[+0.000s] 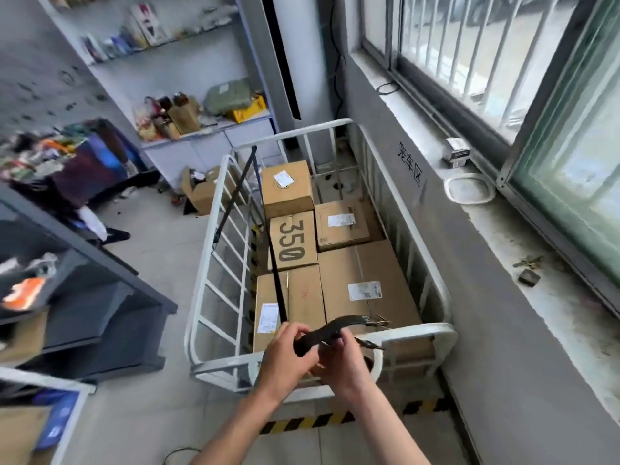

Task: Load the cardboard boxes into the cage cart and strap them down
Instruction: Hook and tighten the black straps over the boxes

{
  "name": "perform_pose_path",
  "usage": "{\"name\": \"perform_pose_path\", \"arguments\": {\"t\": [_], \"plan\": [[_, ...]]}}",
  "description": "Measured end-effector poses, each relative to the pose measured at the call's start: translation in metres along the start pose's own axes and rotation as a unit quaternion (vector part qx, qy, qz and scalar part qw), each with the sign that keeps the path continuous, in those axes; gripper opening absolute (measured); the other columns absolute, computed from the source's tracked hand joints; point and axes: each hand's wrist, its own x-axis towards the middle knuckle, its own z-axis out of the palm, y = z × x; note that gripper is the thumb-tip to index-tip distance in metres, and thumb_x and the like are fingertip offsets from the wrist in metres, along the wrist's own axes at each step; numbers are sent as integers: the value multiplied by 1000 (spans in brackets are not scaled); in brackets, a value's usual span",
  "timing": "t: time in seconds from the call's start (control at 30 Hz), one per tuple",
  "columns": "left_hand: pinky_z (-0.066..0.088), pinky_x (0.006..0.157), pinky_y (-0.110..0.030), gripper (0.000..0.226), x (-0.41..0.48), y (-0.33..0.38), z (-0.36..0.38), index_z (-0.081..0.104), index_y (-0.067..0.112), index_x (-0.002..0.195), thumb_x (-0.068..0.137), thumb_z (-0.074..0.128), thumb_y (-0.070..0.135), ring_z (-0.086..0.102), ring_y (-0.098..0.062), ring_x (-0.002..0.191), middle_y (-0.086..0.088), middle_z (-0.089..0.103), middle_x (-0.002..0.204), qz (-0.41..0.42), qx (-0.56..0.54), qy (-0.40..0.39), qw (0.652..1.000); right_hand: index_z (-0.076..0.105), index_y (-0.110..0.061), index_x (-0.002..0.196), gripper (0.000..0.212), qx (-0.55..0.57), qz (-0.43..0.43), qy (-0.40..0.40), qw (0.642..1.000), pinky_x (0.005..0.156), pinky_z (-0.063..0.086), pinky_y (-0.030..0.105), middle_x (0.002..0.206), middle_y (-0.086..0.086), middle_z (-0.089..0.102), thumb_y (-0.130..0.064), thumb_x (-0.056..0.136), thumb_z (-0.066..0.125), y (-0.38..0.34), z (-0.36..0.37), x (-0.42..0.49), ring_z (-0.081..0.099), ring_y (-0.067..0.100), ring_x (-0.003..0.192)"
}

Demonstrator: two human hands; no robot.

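We've got the cage cart (pixel 419 330) at 12 o'clock with boxes (pixel 342 226) inside. The 350 box (pixel 292 241) is mid-left, the far box (pixel 285 186) is at its 12, and the near-right box (pixel 365 283) is at its 4. The strap (pixel 278 280) runs from the left rail over them to our left hand (pixel 288 350) and right hand (pixel 342 364) at the near rail. Windowsill (pixel 503 229) at 2, shelves (pixel 208 129) at 11.

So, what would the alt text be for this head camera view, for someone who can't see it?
Two bare hands, left hand and right hand, hold the end of a black woven strap over the near rail of a white metal cage cart. The cart holds brown cardboard boxes, one marked 350, beside a grey windowsill.
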Motion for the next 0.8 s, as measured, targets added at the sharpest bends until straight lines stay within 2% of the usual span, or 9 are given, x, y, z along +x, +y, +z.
{"name": "perform_pose_path", "arguments": {"t": [0.1, 0.23, 0.3, 0.37, 0.43, 0.5, 0.67, 0.73, 0.8], "plan": [[46, 75, -10, 26, -29, -20, -52, 59, 35, 97, 81, 75, 22, 58, 6, 91, 17, 58, 98, -9, -22, 24, 999, 65, -9, 112, 36, 15, -18, -30, 999, 75, 42, 37, 102, 16, 67, -33, 91, 48, 12, 51, -13, 60, 28, 88], [50, 72, -16, 29, -68, -50, -110, 57, 34, 102, 83, 73, 19, 61, -2, 89, 12, 63, 96, -18, -46, 9, 999, 68, -10, 114, 47, 21, -26, -84, 996, 93, 32, 45, 102, 15, 63, -20, 73, 46, 41, 97, -31, 54, 28, 96], [45, 67, -11, 31, -89, -70, -135, 54, 38, 102, 86, 71, 18, 62, -1, 84, 19, 63, 91, -16, -38, -1, 999, 69, -13, 116, 48, 1, -20, -99, 995, 94, 29, 46, 103, 14, 62, -21, 74, 48, 57, 117, -37, 51, 28, 99], [43, 60, -16, 32, -111, -92, -157, 50, 45, 101, 88, 68, 23, 61, -6, 73, 17, 62, 81, -21, -26, -16, 999, 70, -13, 114, 40, -2, -6, -101, 995, 93, 34, 46, 104, 14, 62, -26, 79, 56, 73, 136, -43, 53, 30, 102], [44, 56, -21, 34, -131, -109, -177, 43, 52, 107, 90, 63, 32, 61, -8, 66, 16, 63, 81, -31, -8, -27, 999, 69, -13, 103, 26, -26, 3, -87, 996, 95, 39, 46, 100, 13, 62, -31, 86, 61, 87, 152, -48, 55, 31, 102], [45, 57, -18, 37, -152, -126, -199, 38, 57, 116, 92, 59, 39, 63, -6, 66, 18, 68, 86, -41, 21, -54, 998, 69, -16, 95, 18, -66, 14, -77, 995, 105, 37, 48, 97, 11, 63, -32, 91, 62, 104, 172, -55, 55, 30, 106], [51, 66, -30, 20, -188, -152, -242, 45, 53, 111, 94, 55, 50, 65, -10, 70, 8, 72, 91, -104, -8, -121, 987, 77, -11, 107, 36, -181, -44, -33, 982, 116, 26, 49, 121, 11, 64, -32, 78, 74, 133, 225, -73, 46, 29, 128], [49, 66, -27, 16, -196, -157, -254, 47, 51, 106, 93, 55, 54, 65, -9, 72, 7, 71, 88, -103, 1, -118, 988, 73, -7, 112, 27, -181, -82, -58, 978, 111, 35, 41, 115, 7, 65, -25, 93, 63, 143, 246, -80, 53, 23, 118], [44, 63, -22, 19, -199, -161, -267, 53, 43, 105, 91, 58, 56, 60, -2, 64, 7, 65, 76, -120, -41, -148, 981, 63, -1, 118, 24, -131, -107, -112, 979, 90, 49, 32, 108, 11, 71, -15, 102, 52, 153, 268, -88, 64, 20, 97]]}}
